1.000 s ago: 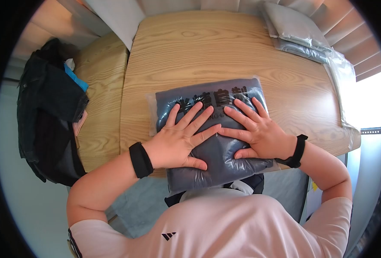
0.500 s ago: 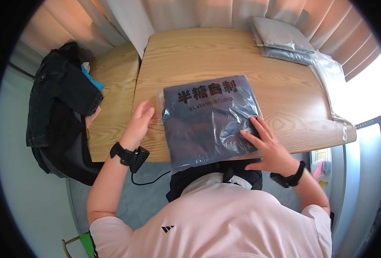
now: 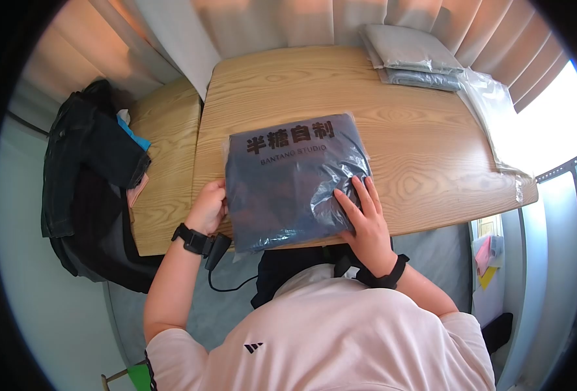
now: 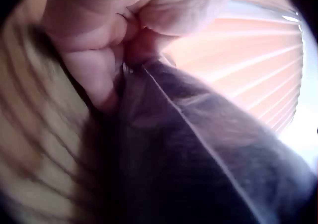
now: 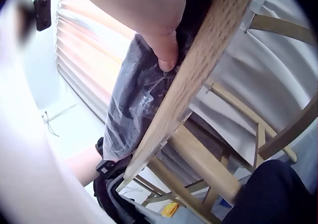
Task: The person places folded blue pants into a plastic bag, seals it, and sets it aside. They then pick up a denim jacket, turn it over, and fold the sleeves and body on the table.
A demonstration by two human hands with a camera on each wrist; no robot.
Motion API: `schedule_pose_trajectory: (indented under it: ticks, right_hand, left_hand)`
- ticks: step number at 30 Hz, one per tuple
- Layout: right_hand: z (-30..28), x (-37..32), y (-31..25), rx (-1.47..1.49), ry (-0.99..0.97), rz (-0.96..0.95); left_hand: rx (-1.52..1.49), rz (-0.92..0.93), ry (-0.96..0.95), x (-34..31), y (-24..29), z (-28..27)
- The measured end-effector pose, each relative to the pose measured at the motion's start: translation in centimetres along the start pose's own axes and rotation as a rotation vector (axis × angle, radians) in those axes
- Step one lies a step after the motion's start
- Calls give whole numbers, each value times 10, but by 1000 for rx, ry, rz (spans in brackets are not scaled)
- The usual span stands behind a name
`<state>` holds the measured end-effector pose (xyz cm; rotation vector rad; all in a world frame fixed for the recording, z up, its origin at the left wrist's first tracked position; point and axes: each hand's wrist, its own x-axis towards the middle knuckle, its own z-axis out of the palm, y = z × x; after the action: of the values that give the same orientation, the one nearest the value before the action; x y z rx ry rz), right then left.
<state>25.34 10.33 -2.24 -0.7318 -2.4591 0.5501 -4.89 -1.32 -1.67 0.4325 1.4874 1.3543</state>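
Observation:
A clear plastic garment bag (image 3: 275, 195) packed with dark folded cloth lies at the table's near edge, its black "BANTANG STUDIO" print facing up. My left hand (image 3: 209, 207) is at the bag's left side, curled fingers and thumb pinching the plastic edge. In the left wrist view the bag's seam (image 4: 196, 127) runs away from that pinch. On the right side of the bag rests my right hand (image 3: 368, 228), its fingers extended over the top. The right wrist view has the right thumb (image 5: 164, 50) against the bag's near side.
Bagged bundles (image 3: 412, 52) are stacked at the table's back right, beside loose clear plastic bags (image 3: 487, 111). Dark clothes (image 3: 93, 156) are heaped on the left over a lower wooden surface (image 3: 161, 137). A black cable (image 3: 226, 290) hangs from the left wrist camera.
Both hands have left their spread press on top of the bag. The left hand moved off to the bag's left edge and now grips it; the right moved to the right side.

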Motion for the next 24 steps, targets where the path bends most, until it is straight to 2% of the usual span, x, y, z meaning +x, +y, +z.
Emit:
schedule_pose_trajectory:
  ticks: [1,3,7,9,10,11,12,13,14,15,17,18,19,21,24]
  right_hand:
    - [0,1,2,-1,3,2]
    - [-1,4,6,14,3,-6]
    - [-8,13,22,50,10,-52]
    - [-10,18,29,204,93,8]
    - [-14,19,28,245,119,116]
    - [-12,21,29,242,119,114]
    - [-6,22,32,354,329,241]
    - [-1,22,37,464,541,366]
    - [3,21,43,604,544,452]
    - [-4,20,43,598,545,446]
    - [-19,17,40,1534,156,525]
    - [-16,18,38,1786,-28,475]
    - [-14,19,35,1780,-30,470]
    - [-8,23,23,2079,-212,491]
    - [15,36,19,2130,-176,509]
  left_hand:
    - [2,1,-3,-1,1,-3]
    - [-293,-113,-176,-7,8,-5]
    - [-121,21,-143,-23,10,25]
    - [-13,62,-122,-23,11,32]
    - [-15,66,-122,-21,11,34]
    - [-142,51,-114,-19,12,36]
    - [-270,36,-108,-16,13,40]
    - [-274,39,-112,-13,12,45]
    - [-353,35,-99,-10,12,51]
    - [-433,31,-85,-7,11,56]
    - [-439,34,-86,-1,7,61]
    - [-437,29,-81,-1,7,66]
    - [-442,34,-85,-2,7,71]
    - [-340,87,-121,-11,7,81]
    - [-366,72,-161,-19,-2,90]
